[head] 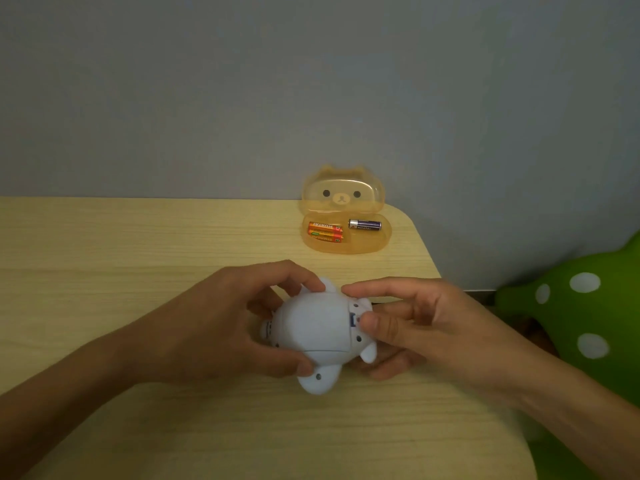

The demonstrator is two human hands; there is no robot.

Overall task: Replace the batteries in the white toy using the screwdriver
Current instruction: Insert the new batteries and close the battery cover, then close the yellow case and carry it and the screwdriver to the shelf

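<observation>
The white toy [318, 327] lies belly up on the wooden table [138, 244], its smooth battery cover facing me. My left hand [225, 317] grips its left side, fingers over the top and thumb at the lower edge. My right hand [415, 323] holds its right end, thumb pressed by a small dark slot, index finger stretched across the top. An orange translucent bear-shaped case [346, 249] stands open behind, holding two orange batteries [325, 232] and a purple battery [365, 224]. No screwdriver is in sight.
A green cushion with white dots [588, 306] sits off the table's right edge. A grey wall [311, 81] rises behind the table. The table's rounded far-right corner is just right of the case.
</observation>
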